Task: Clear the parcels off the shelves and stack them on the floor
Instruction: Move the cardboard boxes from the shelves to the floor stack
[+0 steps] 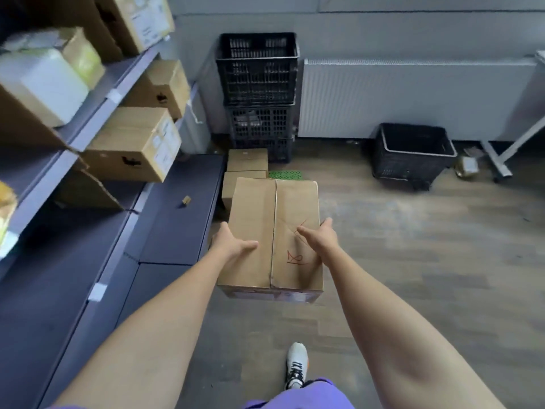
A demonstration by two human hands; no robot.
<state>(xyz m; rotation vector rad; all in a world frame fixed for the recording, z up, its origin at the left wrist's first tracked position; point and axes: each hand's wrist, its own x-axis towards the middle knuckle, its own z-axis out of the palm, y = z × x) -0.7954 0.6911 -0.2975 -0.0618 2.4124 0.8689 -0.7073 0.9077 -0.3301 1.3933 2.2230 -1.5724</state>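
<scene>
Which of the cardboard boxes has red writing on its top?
The box held between both hands; its right flap bears a red scribble. The other boxes show none.

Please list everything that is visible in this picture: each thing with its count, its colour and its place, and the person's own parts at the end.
carried box: 1, brown, held above the floor
floor boxes: at least 2, brown, stacked beyond the carried box
shelf boxes: several, brown, on the shelves at left
white container: 1, white, in an open box, upper left
shelves: dark grey, along the left
stacked crates: 3, black, against the far wall
single crate: 1, black, on the floor by the radiator
radiator: 1, white, far wall
left hand: grips the box's left side
right hand: grips the box's right side
shoe: 1, white, bottom
</scene>
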